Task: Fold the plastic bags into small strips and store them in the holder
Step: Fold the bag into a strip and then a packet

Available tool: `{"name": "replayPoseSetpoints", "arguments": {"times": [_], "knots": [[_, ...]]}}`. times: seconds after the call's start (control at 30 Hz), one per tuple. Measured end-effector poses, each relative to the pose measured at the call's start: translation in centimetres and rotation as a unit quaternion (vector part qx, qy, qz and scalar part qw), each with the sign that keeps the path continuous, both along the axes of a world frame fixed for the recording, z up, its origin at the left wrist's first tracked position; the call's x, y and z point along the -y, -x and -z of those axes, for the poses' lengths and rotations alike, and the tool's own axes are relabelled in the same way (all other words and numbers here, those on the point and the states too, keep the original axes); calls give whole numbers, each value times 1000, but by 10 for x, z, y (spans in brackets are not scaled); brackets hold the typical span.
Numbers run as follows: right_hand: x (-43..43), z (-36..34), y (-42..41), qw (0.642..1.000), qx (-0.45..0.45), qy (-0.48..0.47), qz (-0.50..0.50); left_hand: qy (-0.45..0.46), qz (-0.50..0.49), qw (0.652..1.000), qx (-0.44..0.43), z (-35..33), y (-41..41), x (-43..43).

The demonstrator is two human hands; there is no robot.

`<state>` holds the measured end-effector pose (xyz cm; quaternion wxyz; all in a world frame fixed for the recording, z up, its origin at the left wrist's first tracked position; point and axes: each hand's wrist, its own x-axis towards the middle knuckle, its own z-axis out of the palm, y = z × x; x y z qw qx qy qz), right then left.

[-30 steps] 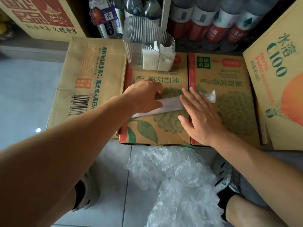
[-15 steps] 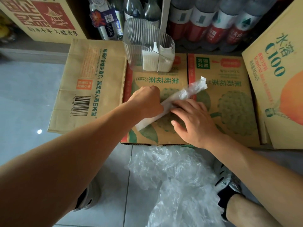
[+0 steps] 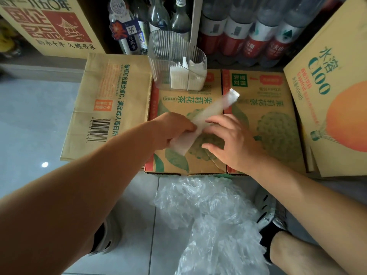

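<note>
Strip [image 3: 213, 110] of folded plastic bag had swung since 1 second before: then it lay flat and level under both palms, now it slanted across the 2 tea cartons [image 3: 178, 161], its far end lifted toward the seam between them. My left hand [image 3: 170, 130] gripped the near end. My right hand [image 3: 232, 143], flat earlier, had drawn back, bent fingertips on the strip's middle, thumb spread away; whether it pinched, I could not tell. The clear ribbed holder [image 3: 176, 62] stood at the carton's far edge with white folded strips [image 3: 190, 76] inside. Crumpled bags [image 3: 208, 215] lay on the tiled floor [image 3: 39, 116] between my feet. Bottles [image 3: 248, 36] lined the back.
</note>
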<state>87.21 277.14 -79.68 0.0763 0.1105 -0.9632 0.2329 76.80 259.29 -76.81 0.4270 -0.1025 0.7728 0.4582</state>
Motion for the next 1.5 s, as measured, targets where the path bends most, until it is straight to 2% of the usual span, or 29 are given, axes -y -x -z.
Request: {"name": "replayPoseSetpoints", "arguments": {"times": [0.13,0.23,0.4,0.47,0.57,0.63,0.83,1.0,1.2,1.33,1.5], "knots": [[15,-31,-1,995,-78,44,-31,-98,-157,976,115,-1,-16,11],[24,-51,-5,992,-113,28,-46,-182,-184,952,164,-4,-31,14],[33,-69,-16,990,-105,34,-89,-263,-213,917,210,-21,-54,20],[40,-74,-24,992,-64,63,-86,-275,-217,914,204,-26,-57,25],[47,-83,-38,988,39,148,-29,-314,-227,902,192,-32,-61,31],[50,-91,-46,975,92,200,-5,-347,-232,889,188,-39,-63,31],[54,-122,-49,921,195,330,73,-387,-161,903,94,-52,-62,30],[50,-150,-41,903,202,359,124,-441,-175,878,61,-73,-61,34],[47,-178,-29,923,127,302,202,-469,-156,867,67,-108,-81,32],[46,-193,-26,922,122,297,218,-474,-129,869,66,-122,-101,29],[44,-195,-23,910,119,307,251,-475,-119,872,4,-118,-116,24]]}}
